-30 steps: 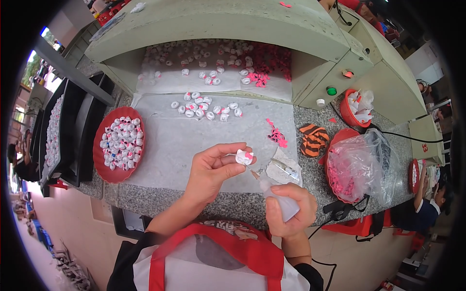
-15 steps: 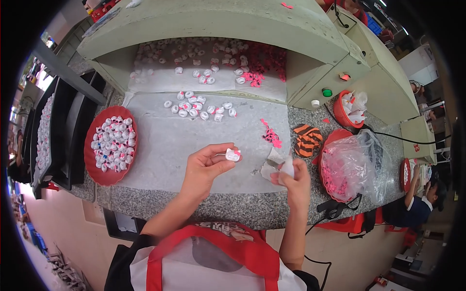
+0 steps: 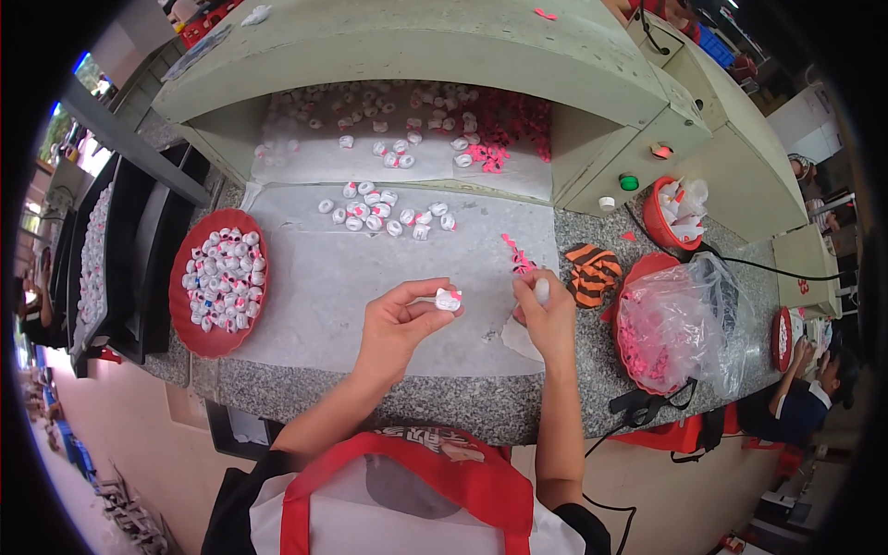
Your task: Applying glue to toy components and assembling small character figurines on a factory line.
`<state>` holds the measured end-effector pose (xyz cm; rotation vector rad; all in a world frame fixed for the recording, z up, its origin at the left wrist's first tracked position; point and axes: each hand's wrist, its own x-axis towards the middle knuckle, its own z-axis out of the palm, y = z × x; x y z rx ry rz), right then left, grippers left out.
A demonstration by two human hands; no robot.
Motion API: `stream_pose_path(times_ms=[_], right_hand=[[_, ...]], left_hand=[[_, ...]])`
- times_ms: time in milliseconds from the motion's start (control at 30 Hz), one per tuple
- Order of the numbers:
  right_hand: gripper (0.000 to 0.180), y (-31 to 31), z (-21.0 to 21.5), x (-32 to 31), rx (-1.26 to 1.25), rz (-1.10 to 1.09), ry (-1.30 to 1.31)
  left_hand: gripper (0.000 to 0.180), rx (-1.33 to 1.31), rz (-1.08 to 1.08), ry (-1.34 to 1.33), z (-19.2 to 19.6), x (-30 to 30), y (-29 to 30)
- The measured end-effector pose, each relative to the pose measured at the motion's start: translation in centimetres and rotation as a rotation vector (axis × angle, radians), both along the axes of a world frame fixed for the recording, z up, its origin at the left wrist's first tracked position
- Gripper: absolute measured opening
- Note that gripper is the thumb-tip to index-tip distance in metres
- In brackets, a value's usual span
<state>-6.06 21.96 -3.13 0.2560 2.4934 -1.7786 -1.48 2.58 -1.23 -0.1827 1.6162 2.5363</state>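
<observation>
Over the middle of the paper, my left hand (image 3: 400, 326) pinches a small white cat-head piece (image 3: 448, 299) with pink on it between thumb and fingers. My right hand (image 3: 549, 319) is closed round a small white round-ended object (image 3: 542, 291), mostly hidden by the fingers. Its fingertips are at the near end of a little heap of pink bow-shaped pieces (image 3: 514, 252). Under that hand lies a torn scrap of whitish paper (image 3: 521, 340). Farther back, a loose group of white cat-head pieces (image 3: 374, 211) sits on the paper sheet (image 3: 305, 319).
A red scalloped dish (image 3: 190, 338) of finished-looking pieces stands left. Behind is a grey-green hooded box (image 3: 416, 46) with more pieces inside. On the right are a striped orange cloth (image 3: 592, 275), a red bowl (image 3: 659, 217), and a plastic bag (image 3: 689, 305) over a red dish.
My right hand has moved away from me, from the paper scrap to the pink pieces, still with the white object. My left hand keeps its pinch on the cat-head piece. The view has shifted slightly.
</observation>
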Motion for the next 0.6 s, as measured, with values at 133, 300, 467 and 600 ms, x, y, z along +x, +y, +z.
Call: stream_pose_path(times_ms=[133,300,467,600], right_hand=[[0.008,-1.8,3.7,2.2,-0.305,0.107,-0.008],[0.008,-4.6,5.9,3.6,-0.169,0.274,0.266],[0.009,-4.2,6.6,4.0,-0.040,0.165,0.139],[0.017,-4.0,6.6,3.9,-0.141,0.167,0.091]], left_hand=[[0.032,-0.067,0.026,0.057,0.3,-0.2,0.7],[0.031,-0.061,0.041,0.184,0.4,0.2,1.0],[0.030,-0.122,0.041,0.285,0.9,0.5,0.5],[0.029,-0.138,-0.040,0.296,1.9,0.8,0.3]])
